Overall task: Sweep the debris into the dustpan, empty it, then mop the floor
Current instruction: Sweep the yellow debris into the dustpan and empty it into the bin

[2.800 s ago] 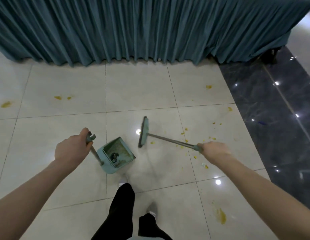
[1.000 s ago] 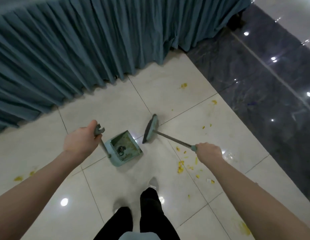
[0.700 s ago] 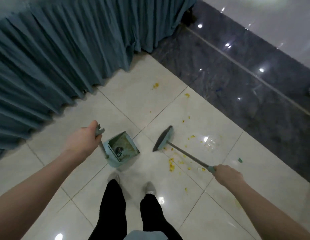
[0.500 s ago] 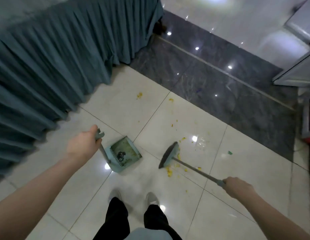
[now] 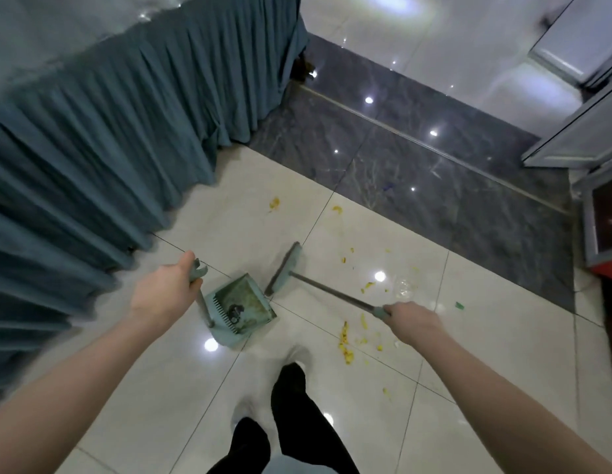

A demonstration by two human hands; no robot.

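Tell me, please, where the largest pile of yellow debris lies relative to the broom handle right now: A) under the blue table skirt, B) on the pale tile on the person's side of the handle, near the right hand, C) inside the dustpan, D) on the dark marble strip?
B: the yellow debris lies on the pale tile just nearer the person than the broom handle, beside the right hand, outside the dustpan.

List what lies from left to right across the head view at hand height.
Curtain → left hand → dustpan → broom head → yellow scraps → right hand → green scrap.
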